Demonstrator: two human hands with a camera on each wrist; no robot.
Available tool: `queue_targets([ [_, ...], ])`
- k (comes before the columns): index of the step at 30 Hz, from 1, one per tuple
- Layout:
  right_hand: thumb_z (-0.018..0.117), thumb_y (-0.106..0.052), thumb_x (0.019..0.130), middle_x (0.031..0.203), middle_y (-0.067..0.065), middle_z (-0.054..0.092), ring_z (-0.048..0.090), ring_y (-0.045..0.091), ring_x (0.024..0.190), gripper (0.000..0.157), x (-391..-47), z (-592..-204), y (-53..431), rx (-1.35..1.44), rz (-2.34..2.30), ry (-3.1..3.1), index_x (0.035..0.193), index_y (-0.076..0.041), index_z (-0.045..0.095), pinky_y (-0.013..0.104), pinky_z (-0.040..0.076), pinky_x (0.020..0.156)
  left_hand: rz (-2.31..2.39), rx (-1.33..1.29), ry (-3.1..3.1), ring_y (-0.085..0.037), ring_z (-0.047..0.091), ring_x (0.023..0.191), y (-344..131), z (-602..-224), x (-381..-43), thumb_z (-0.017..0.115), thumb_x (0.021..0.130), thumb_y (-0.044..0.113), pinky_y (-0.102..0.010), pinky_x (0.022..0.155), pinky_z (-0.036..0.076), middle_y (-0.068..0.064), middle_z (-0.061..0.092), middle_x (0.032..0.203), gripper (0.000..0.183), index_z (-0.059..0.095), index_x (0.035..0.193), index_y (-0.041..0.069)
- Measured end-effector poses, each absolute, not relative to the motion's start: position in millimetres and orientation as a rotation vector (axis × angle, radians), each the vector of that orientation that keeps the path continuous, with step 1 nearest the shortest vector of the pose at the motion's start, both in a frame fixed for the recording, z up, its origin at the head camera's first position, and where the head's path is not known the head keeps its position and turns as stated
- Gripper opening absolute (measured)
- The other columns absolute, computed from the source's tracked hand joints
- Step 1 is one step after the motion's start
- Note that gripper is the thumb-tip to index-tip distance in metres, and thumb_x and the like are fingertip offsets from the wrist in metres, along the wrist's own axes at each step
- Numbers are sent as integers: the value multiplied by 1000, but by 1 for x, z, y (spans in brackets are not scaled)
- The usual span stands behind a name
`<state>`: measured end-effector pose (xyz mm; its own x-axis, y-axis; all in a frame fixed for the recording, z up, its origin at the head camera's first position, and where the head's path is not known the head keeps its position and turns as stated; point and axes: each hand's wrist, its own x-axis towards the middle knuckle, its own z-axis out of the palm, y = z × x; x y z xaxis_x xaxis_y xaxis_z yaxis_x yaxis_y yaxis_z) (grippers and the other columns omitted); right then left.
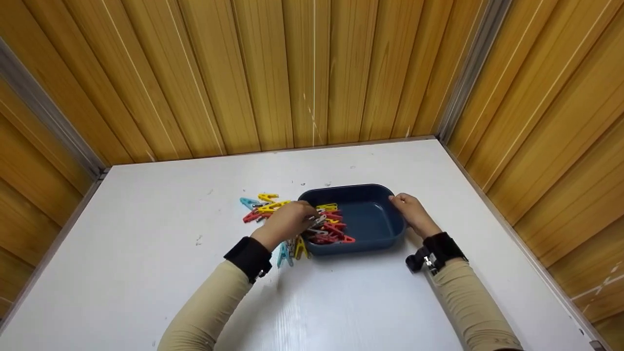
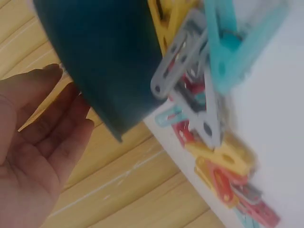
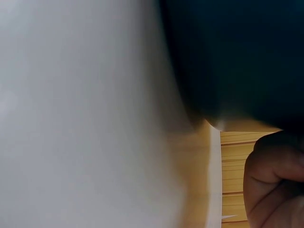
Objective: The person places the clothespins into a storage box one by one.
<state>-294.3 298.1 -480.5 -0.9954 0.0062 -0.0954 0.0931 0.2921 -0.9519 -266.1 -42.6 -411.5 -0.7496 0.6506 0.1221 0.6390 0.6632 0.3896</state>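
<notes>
A dark blue plastic bin [image 1: 358, 247] stands on the white table, with red, yellow and grey clothespins [image 1: 335, 227] heaped in its left end. My left hand [image 1: 287, 220] is over the bin's left rim, fingertips pointing down at the heap. In the left wrist view its fingers are loosely bent beside the bin wall, and nothing shows between them. My right hand [image 1: 412, 213] grips the bin's right end, thumb over the rim; the right wrist view shows its curled fingers [image 3: 273, 164] at the bin's edge. More clothespins [image 1: 253, 214] lie outside, left of the bin, partly hidden by my left hand.
Teal and yellow clothespins [image 1: 284, 254] lie near the bin's front left corner. Wood-look panel walls [image 1: 273, 73] border the white table [image 1: 161, 219] at the back and sides. Both wrists wear black straps with small devices.
</notes>
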Motion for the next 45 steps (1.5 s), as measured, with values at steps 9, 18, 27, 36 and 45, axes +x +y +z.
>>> queue_targets([
  [9,52,-25,106,68,-10,41,41,2,57,31,-295,-482,297,76,-1850,2467,77,-17,49,17,35,51,689,1119,2867,-32,72,104,-69,-403,-259,71,93,3,-45,94,59,-16,76,108,18,77,109,0],
  [18,50,-19,107,67,-9,41,40,3,56,31,-289,-470,294,94,-1858,2425,76,-14,50,18,35,51,651,1075,2856,-31,73,103,-92,-411,-245,74,90,4,-46,92,59,-14,77,108,19,77,109,1],
  [27,49,-16,107,67,-8,40,40,3,55,30,-271,-448,286,58,-1838,2434,77,-10,50,17,35,51,613,1085,2854,-25,72,87,-104,-424,-238,76,89,5,-41,81,61,-12,78,97,17,77,105,0],
  [36,50,-19,107,68,-7,42,42,4,58,30,-288,-469,295,93,-1854,2427,77,-12,51,17,37,50,606,848,2916,-30,71,88,-99,-444,-227,83,84,18,-49,80,58,-17,76,96,33,75,109,-3],
  [45,51,-24,106,66,-10,41,41,2,56,31,-297,-486,299,71,-1849,2465,76,-16,49,17,36,49,536,418,2999,-18,55,69,-85,-459,-218,87,80,36,-40,68,53,-9,70,83,48,74,106,-2],
])
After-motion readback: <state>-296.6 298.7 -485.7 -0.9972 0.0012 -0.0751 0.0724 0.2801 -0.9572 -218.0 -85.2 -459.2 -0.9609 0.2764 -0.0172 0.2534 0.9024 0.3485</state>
